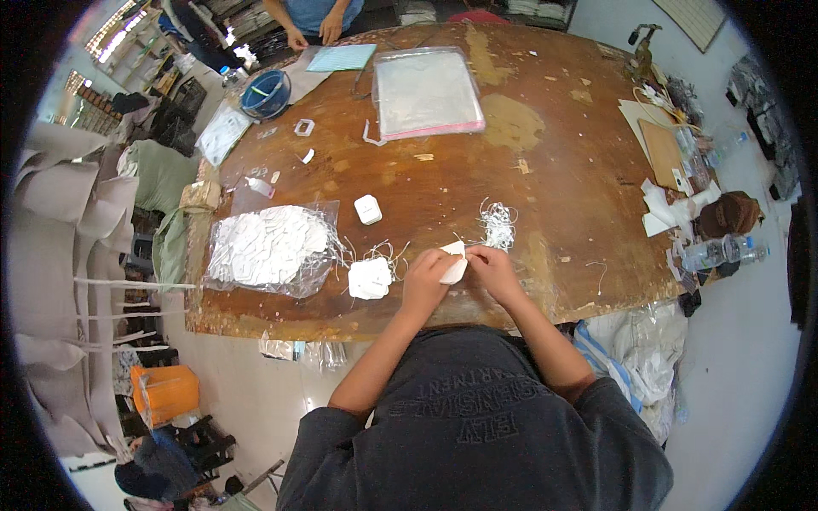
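Note:
My left hand (426, 277) is closed around a white hang tag (457, 267), tilted up off the table. Against the tag's right edge, the fingertips of my right hand (494, 271) are pinched together; what they grip is too small to make out. Just beyond that hand lies a tangled heap of white strings (498, 228). Left of my hands is a stack of white tags (370, 279) with loose strings trailing from it. Farther back stands a neat small stack of tags (368, 209). A clear plastic bag (322, 271) full of white tags lies at the left.
The worn wooden table (579, 196) bears a clear plastic packet (426, 89), a blue bucket (266, 95) and a small white bottle (259, 186). Across it, another person's hands (331, 30) are beside a light blue sheet (341, 58). Plastic bottles (711, 254) crowd the right edge.

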